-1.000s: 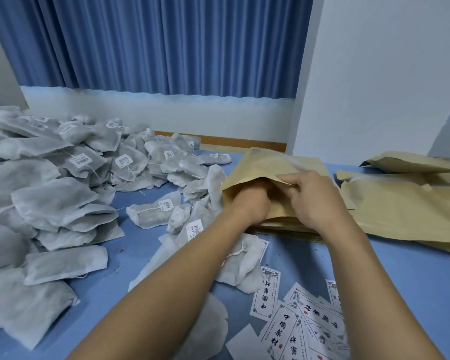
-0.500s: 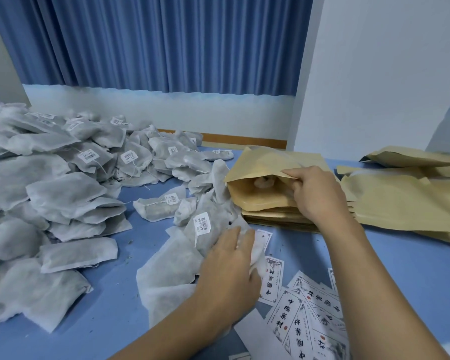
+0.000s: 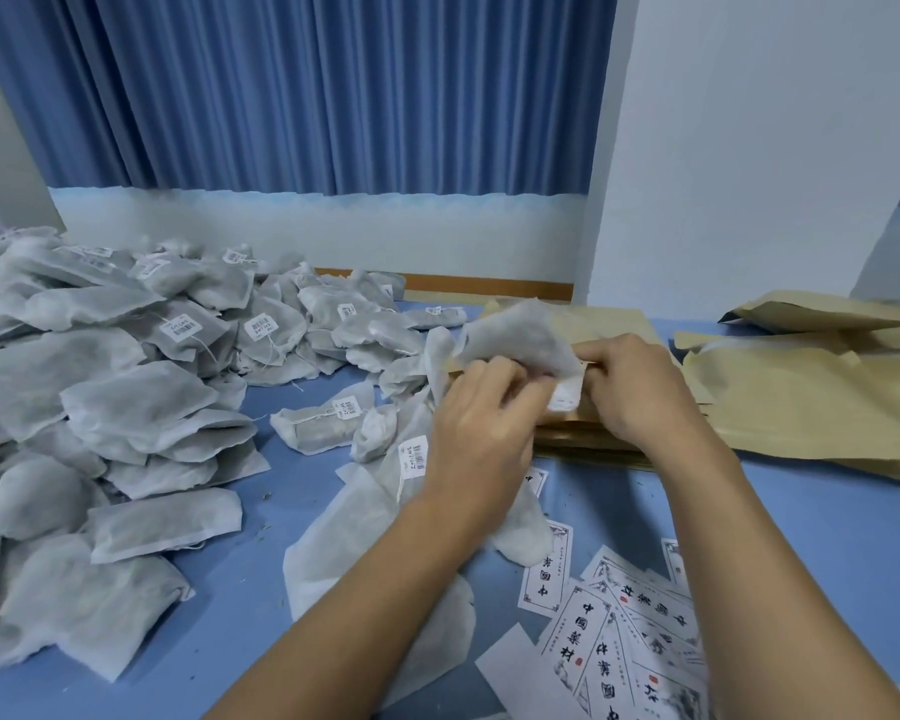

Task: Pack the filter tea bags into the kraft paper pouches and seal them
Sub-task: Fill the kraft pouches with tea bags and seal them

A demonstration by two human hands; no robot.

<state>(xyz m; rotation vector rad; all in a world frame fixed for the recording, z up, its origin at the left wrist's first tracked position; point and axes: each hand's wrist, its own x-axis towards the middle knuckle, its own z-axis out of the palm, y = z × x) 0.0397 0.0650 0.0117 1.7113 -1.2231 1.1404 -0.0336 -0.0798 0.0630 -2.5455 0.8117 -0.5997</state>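
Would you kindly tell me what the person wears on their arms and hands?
Nothing: the left hand and right hand are ungloved, no ring, watch or bracelet in view; the left forearm and right forearm are bare, no sleeve in frame.

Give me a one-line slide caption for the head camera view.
Left hand holds a filter tea bag at the kraft pouch gripped by the right hand, beside a heap of bags.

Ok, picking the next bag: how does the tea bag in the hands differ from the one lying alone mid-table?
The held tea bag is lifted, gripped by the left hand at the kraft pouch the right hand holds; the lone tea bag lies untouched on the blue table. The held one fans open; the lone one is bunched plump. Both are grey-white filter fabric.
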